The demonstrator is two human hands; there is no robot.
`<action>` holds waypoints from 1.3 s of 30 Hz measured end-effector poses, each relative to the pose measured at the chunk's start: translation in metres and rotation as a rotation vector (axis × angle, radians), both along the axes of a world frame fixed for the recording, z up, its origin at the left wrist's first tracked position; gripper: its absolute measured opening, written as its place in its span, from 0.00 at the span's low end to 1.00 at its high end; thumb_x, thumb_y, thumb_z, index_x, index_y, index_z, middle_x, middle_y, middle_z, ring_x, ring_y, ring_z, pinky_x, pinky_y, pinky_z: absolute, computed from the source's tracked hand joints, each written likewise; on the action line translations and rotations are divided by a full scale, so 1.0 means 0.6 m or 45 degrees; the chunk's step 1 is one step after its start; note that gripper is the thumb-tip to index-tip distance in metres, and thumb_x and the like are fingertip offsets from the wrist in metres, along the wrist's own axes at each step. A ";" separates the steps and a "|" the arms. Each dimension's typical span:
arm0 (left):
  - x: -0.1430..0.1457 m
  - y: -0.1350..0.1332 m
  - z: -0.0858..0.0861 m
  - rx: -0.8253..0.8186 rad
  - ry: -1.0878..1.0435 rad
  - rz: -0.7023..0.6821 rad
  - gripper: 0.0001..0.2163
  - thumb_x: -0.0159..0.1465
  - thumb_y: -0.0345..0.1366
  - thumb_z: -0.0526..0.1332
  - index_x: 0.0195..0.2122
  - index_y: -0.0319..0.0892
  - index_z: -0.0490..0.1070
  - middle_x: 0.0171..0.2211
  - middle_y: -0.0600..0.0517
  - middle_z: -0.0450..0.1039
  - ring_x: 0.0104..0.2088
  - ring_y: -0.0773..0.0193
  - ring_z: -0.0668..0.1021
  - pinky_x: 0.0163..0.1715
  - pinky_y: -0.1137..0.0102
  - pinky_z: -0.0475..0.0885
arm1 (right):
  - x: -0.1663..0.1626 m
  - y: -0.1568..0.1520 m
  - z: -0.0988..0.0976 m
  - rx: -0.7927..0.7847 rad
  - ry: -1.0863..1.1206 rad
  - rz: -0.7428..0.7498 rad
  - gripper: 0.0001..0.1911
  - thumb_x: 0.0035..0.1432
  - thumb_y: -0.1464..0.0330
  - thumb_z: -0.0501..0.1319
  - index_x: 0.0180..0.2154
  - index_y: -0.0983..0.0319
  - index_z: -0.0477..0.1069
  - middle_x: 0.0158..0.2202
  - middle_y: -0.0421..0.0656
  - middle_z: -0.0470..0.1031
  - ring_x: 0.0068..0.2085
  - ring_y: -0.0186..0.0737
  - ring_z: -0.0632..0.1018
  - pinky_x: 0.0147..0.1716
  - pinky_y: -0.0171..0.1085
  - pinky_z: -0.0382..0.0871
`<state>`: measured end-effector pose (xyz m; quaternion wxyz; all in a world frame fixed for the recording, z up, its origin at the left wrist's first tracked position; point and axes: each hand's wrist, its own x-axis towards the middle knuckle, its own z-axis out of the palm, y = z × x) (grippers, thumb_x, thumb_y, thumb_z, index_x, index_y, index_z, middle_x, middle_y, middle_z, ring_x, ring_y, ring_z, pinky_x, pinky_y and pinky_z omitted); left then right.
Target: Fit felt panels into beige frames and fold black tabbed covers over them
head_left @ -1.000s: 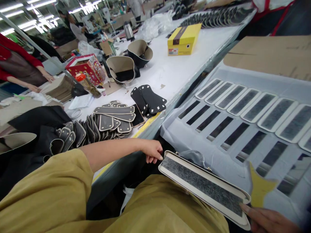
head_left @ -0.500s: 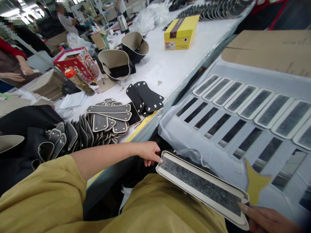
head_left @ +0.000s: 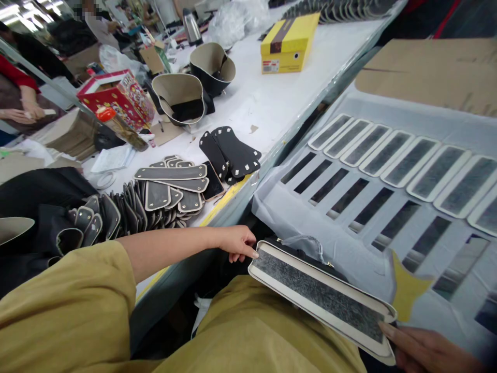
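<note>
Over my lap lies a long bag piece [head_left: 318, 292] with a cream border and a grey felt-like strip on top; dark material and small metal fittings show along its far edge. My left hand [head_left: 238, 244] pinches its left end, thumb at the corner. At the right end, my right hand [head_left: 423, 342] grips the corner with the thumb on the felt; its other fingers are mostly hidden. Just beyond are rows of grey pads with cream borders [head_left: 392, 153] on white sheeting, and a yellow star-like piece [head_left: 409, 287] close to my right hand.
On the white table [head_left: 267, 103] are a stack of riveted straps [head_left: 171, 181], black panels [head_left: 233, 150], a phone [head_left: 213, 181], two open bag bodies [head_left: 178, 96], a yellow box [head_left: 289, 44] and a red carton [head_left: 118, 96]. Cardboard [head_left: 427, 72] covers the right back. Another person's hands [head_left: 31, 111] show far left.
The camera view has shifted slightly, so the table items sit a little higher and further left. Both hands keep their hold on the bag piece, nearly unmoved.
</note>
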<state>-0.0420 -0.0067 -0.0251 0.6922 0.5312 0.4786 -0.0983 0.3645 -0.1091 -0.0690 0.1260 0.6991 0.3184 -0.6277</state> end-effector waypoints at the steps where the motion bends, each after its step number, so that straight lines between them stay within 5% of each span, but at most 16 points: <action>1: -0.001 -0.002 -0.001 0.030 -0.013 0.013 0.15 0.51 0.45 0.65 0.25 0.38 0.64 0.16 0.58 0.67 0.12 0.70 0.70 0.12 0.76 0.66 | -0.007 0.004 0.012 0.003 0.012 0.003 0.23 0.37 0.43 0.49 0.16 0.57 0.59 0.11 0.44 0.64 0.08 0.32 0.62 0.09 0.34 0.57; 9: -0.010 -0.035 -0.017 0.288 -0.094 0.126 0.21 0.50 0.54 0.61 0.21 0.41 0.57 0.13 0.61 0.59 0.11 0.75 0.60 0.10 0.78 0.56 | -0.040 -0.007 0.078 0.209 0.149 -0.241 0.26 0.39 0.44 0.54 0.19 0.61 0.62 0.12 0.38 0.61 0.09 0.26 0.59 0.09 0.28 0.48; 17: -0.012 -0.069 -0.041 0.499 -0.116 0.297 0.21 0.52 0.53 0.60 0.22 0.42 0.54 0.17 0.61 0.53 0.17 0.74 0.59 0.17 0.76 0.53 | -0.032 -0.004 0.068 0.284 0.133 -0.225 0.24 0.40 0.47 0.61 0.21 0.60 0.58 0.14 0.35 0.60 0.12 0.25 0.60 0.11 0.27 0.48; 23: -0.010 -0.070 -0.035 0.684 -0.079 0.359 0.21 0.49 0.53 0.62 0.22 0.40 0.58 0.19 0.60 0.55 0.22 0.72 0.59 0.21 0.76 0.55 | -0.046 -0.006 0.071 0.596 0.013 -0.119 0.22 0.43 0.48 0.58 0.21 0.60 0.55 0.14 0.33 0.60 0.13 0.27 0.63 0.12 0.29 0.55; 27: -0.003 -0.101 -0.051 0.653 -0.137 0.403 0.22 0.54 0.59 0.53 0.25 0.43 0.53 0.19 0.61 0.52 0.18 0.73 0.57 0.16 0.76 0.55 | -0.052 -0.031 0.063 0.716 0.061 -0.228 0.22 0.46 0.48 0.57 0.26 0.60 0.56 0.13 0.30 0.58 0.13 0.26 0.62 0.12 0.27 0.54; 30: -0.004 -0.112 -0.060 0.601 -0.043 0.553 0.23 0.54 0.59 0.54 0.24 0.44 0.50 0.17 0.62 0.49 0.17 0.73 0.57 0.14 0.77 0.55 | -0.052 -0.043 0.059 0.679 0.369 -0.426 0.25 0.41 0.47 0.60 0.27 0.59 0.53 0.16 0.28 0.58 0.13 0.24 0.63 0.12 0.27 0.55; 39: -0.005 -0.081 -0.012 0.291 0.042 0.152 0.23 0.51 0.57 0.57 0.35 0.40 0.64 0.22 0.57 0.61 0.23 0.67 0.69 0.17 0.74 0.69 | -0.044 -0.028 0.093 0.448 0.384 -0.372 0.24 0.43 0.54 0.64 0.32 0.59 0.55 0.21 0.32 0.66 0.17 0.29 0.72 0.15 0.27 0.64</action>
